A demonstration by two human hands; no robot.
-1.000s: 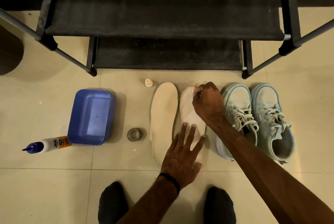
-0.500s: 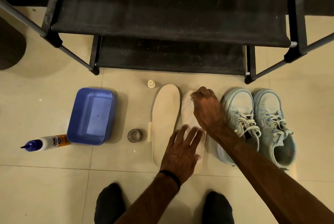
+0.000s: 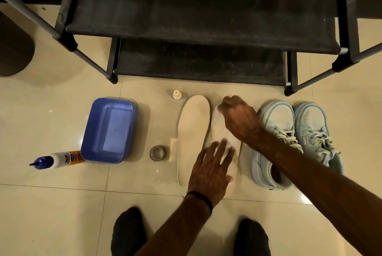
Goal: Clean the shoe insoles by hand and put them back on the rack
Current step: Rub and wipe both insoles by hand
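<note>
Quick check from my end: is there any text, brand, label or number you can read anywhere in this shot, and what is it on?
Bottle lying on the floor left of the blue tub: it has an orange and white label with dark print, too blurred to read.
Sneakers, insoles, small cap, tape roll and rack: no text visible.

Dim warm indoor light, soft glare on the floor tiles (image 3: 51, 123) left of the fingers, motion blur on the right hand (image 3: 239, 119) and left hand (image 3: 210, 171), rack (image 3: 198, 18) bowed by wide-angle distortion, murky beyond the fingertips.
</note>
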